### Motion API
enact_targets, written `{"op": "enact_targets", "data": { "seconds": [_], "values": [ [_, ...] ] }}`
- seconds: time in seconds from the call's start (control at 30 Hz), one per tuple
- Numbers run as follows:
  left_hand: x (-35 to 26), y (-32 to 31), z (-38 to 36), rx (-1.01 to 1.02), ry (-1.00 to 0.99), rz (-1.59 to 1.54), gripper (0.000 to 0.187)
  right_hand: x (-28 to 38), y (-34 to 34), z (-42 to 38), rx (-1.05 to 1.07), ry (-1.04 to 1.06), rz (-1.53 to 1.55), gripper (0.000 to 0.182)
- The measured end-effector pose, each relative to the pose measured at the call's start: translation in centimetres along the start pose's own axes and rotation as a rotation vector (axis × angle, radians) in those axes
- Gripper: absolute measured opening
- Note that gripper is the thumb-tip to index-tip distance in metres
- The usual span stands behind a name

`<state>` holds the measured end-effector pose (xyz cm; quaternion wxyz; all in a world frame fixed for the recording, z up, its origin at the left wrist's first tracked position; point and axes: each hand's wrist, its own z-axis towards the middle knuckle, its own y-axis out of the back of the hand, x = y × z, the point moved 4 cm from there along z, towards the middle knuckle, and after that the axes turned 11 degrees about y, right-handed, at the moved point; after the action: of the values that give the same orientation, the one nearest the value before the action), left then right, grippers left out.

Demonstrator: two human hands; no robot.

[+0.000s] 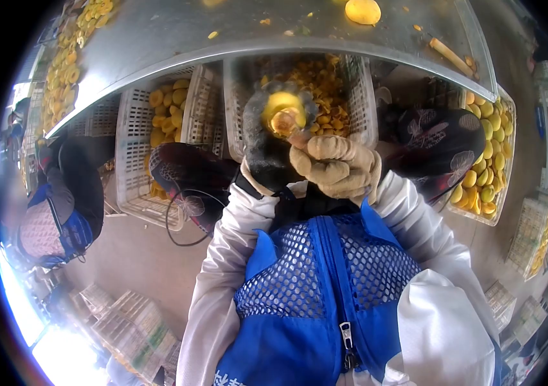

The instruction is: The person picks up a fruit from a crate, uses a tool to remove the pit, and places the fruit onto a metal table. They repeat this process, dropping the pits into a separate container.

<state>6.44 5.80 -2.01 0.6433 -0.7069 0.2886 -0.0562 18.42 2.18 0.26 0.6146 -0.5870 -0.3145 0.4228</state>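
A halved yellow fruit (285, 114) with a brownish centre rests in my left hand (267, 145), which wears a dark glove with a light cuff. Close on its right, my right hand (339, 164) is in a beige glove, its fingers curled together near the fruit. Whatever those fingers grip is hidden. Behind both hands stands a white crate (365, 96) holding orange peels and pieces (325, 83).
A metal table (254, 29) spans the front, with a yellow fruit (363, 11) and a wooden stick (450, 58) on it. Crates of yellow fruit stand left (134, 122) and right (509, 148). Another person (62, 212) sits at far left.
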Motion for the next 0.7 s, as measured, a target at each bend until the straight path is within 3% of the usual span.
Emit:
{"op": "enact_targets", "data": {
  "seconds": [0.1,0.13,0.17,0.23,0.27,0.3,0.37,0.4,0.43,0.5,0.53,0.57,0.63,0.7],
  "values": [
    [0.2,1.1,-0.7,-0.18,-0.56,0.952,0.042,0.9,1.6,0.2,-0.064,0.146,-0.16,0.03],
    [-1.2,1.1,-0.7,-0.313,-0.429,1.11,0.038,1.3,1.5,0.0,-0.191,0.177,-0.09,0.031],
    [-2.7,2.2,-0.1,-0.547,-0.31,0.585,0.035,2.0,2.2,-0.4,-0.115,0.181,-0.193,0.029],
    [-6.7,5.6,-0.4,-0.534,-0.378,0.94,0.03,2.6,1.7,-1.0,-0.428,0.258,-0.261,0.03],
    [-8.3,4.8,-1.2,-0.576,-0.456,1.102,0.028,3.2,1.0,-1.2,-0.463,0.298,-0.552,0.029],
    [-9.8,3.7,-2.4,-0.612,-0.547,1.263,0.027,3.4,0.2,-0.7,-0.417,0.316,-0.584,0.029],
    [-15.9,8.4,-4.7,-0.771,-0.581,1.142,0.027,3.3,0.4,-1.1,-0.782,0.225,-0.7,0.024],
    [-18.2,7.9,-5.8,-0.766,-0.603,1.159,0.028,3.3,-0.1,-1.2,-0.628,0.21,-0.682,0.026],
    [-20.4,7.3,-6.8,-0.767,-0.621,1.174,0.03,3.2,-0.7,-1.2,-0.669,0.204,-0.719,0.027],
    [-25.7,7.9,-8.5,-0.979,-0.397,1.867,0.025,3.6,-0.6,-1.2,-0.568,0.229,-0.856,0.029],
    [-26.3,3.9,-7.6,-1.192,-0.288,2.128,0.026,3.7,-0.1,-1.2,-0.536,0.226,-0.859,0.029],
    [-27.6,2.6,-6.6,-1.181,-0.464,2.381,0.028,3.9,0.4,-1.3,-0.508,0.222,-0.86,0.028],
    [-28.8,-0.5,-1.4,-1.079,-0.417,2.03,0.028,4.4,0.2,-1.2,-0.546,0.205,-0.843,0.023],
    [-31.8,1.0,5.4,-0.775,-0.375,1.619,0.029,4.7,1.7,-1.4,-0.572,0.192,-0.88,0.022]
  ]
}}
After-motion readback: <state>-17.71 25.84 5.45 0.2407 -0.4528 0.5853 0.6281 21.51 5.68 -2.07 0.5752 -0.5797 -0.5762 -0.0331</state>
